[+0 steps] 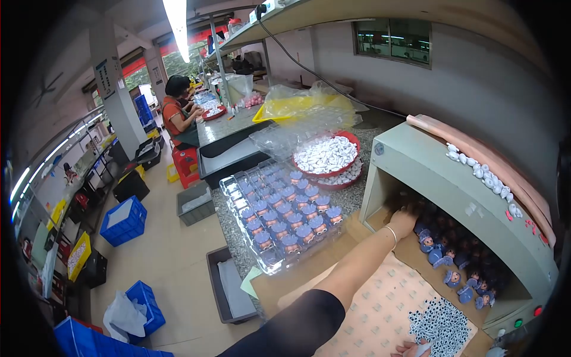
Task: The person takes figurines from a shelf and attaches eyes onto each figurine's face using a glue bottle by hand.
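Note:
My left hand (402, 224), with a band on the wrist, reaches into the opening of a grey-green box-like machine (389, 156). Its fingers are hidden in shadow and blurred beside small blue-hatted doll figures (452, 278) piled inside. At the bottom edge my right hand (409, 350) shows only in part, its fingers closed around a small white piece (423, 348). Near it lies a heap of tiny dark-and-white ring-like pieces (441, 326) on a patterned pinkish sheet (372, 312). To the left, a clear plastic tray (273, 262) holds rows of similar blue-hatted figures.
Red bowls (355, 141) of white pieces stand behind the tray, near plastic packaging (285, 122) and a black bin (217, 172). White pieces (485, 175) line the machine's top. Blue crates (124, 221) stand on the floor; a person (180, 113) sits farther along the bench.

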Motion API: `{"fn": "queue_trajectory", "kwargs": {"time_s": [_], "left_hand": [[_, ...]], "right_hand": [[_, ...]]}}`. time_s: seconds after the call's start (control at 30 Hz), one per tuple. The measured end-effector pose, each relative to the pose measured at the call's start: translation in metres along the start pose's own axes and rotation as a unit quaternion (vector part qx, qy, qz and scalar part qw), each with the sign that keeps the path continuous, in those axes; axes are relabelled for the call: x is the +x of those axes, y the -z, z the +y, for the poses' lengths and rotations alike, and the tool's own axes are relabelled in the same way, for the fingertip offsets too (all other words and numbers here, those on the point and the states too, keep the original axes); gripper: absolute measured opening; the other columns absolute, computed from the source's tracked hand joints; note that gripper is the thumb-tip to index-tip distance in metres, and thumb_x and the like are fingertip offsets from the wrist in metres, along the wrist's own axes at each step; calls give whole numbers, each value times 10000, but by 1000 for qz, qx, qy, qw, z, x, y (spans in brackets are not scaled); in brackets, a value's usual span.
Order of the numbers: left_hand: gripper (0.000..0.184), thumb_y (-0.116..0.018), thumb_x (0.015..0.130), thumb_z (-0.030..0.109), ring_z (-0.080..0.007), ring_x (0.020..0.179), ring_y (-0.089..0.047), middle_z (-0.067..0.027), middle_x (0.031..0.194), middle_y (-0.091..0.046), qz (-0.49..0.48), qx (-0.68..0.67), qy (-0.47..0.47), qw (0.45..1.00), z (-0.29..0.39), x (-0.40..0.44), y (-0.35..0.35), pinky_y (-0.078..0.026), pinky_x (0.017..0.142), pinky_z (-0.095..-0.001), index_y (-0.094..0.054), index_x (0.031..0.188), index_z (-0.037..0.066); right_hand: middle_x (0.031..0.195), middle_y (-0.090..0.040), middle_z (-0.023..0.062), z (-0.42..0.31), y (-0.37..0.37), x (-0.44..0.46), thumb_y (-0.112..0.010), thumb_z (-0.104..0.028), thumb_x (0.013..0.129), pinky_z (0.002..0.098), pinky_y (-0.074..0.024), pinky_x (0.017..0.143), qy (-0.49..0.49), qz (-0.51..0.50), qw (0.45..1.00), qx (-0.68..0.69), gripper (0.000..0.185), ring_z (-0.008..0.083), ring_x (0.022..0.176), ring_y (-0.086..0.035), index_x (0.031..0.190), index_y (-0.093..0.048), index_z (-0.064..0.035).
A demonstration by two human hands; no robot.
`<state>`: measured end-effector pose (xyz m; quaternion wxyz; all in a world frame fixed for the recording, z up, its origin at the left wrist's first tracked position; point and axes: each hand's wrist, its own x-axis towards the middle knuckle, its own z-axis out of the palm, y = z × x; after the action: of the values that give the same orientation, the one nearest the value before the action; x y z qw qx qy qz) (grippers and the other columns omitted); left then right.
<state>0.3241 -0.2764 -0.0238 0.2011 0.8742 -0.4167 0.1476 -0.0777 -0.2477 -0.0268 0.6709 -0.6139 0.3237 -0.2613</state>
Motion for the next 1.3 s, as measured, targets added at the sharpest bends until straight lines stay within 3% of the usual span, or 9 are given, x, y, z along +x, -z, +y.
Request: {"fn": "queue_trajectory", "kwargs": {"time_s": [0.2, 0.3, 0.37, 0.43, 0.57, 0.73, 0.77, 0.87, 1.3], "left_hand": [[286, -511, 735, 124, -270, 760, -569, -168, 976, -509, 165, -135, 152, 965, 3, -10, 0, -494, 613, -358, -453, 994, 18], [274, -517, 781, 193, -171, 716, -549, -93, 926, -503, -45, -645, 304, 699, 23, -29, 40, -485, 604, -286, -449, 995, 35], [251, -520, 809, 211, -102, 726, -520, -32, 874, -493, -123, -798, 262, 529, 26, -52, 16, -460, 625, -225, -450, 984, 45], [235, -533, 793, 155, -88, 772, -509, -13, 853, -494, -131, -825, 229, 500, 84, -114, 76, -455, 666, -220, -452, 990, 56], [501, -573, 741, 46, -101, 886, -490, -48, 1025, -435, -369, -768, 123, 509, 108, -191, 93, -443, 764, -228, -376, 1202, 50], [610, -572, 749, 33, -146, 972, -490, -75, 1106, -420, -341, -740, 148, 561, 144, -272, 105, -413, 839, -255, -287, 1288, 58], [622, -577, 772, 50, -157, 974, -506, -86, 1126, -427, -352, -769, 180, 502, 146, -277, 98, -416, 842, -263, -253, 1303, 61], [628, -591, 766, 44, -155, 967, -523, -102, 1112, -464, -332, -749, 225, 527, 148, -281, 101, -435, 795, -253, -264, 1302, 51], [621, -578, 793, 2, -130, 952, -512, -79, 1070, -489, -334, -681, 217, 614, 147, -270, 122, -430, 809, -235, -249, 1316, 67]], "right_hand": [[984, -534, 152, -5, -1, -2, -420, -142, 890, 300, -490, 617, -18, 11, 1000, -3, 374, 226, 796, -566, 1212, -300, 5], [985, -533, 163, -26, -13, -7, -423, -125, 886, 301, -493, 616, -45, 29, 998, 30, 399, 227, 806, -567, 1236, -282, 5], [991, -530, 179, -38, -13, -10, -429, -115, 882, 305, -499, 618, -43, -15, 999, 20, 423, 236, 817, -568, 1251, -265, 9], [1001, -526, 194, -7, 4, 1, -438, -108, 877, 309, -505, 621, 20, 1, 995, -98, 447, 246, 833, -569, 1260, -245, 19], [1065, -492, 217, -21, 5, -5, -463, -86, 859, 323, -516, 658, -4, 31, 998, -60, 528, 268, 879, -560, 1290, -185, 39], [1083, -482, 200, -40, 9, -6, -484, -71, 845, 313, -511, 673, 12, 12, 998, -53, 479, 248, 902, -544, 1261, -279, 49], [1018, -535, 167, -35, 22, -4, -489, -91, 849, 275, -501, 628, 63, 27, 964, -255, 431, 206, 839, -566, 1229, -338, 46], [840, -548, 102, -51, 17, -16, -440, -68, 854, 213, -457, 454, 9, 15, 996, 86, 230, 118, 583, -543, 1065, -389, 7], [929, -428, 137, -54, 8, -41, -521, -38, 726, 235, -421, 453, 175, 29, 984, -23, 208, 142, 682, -466, 910, -455, 33]]}}
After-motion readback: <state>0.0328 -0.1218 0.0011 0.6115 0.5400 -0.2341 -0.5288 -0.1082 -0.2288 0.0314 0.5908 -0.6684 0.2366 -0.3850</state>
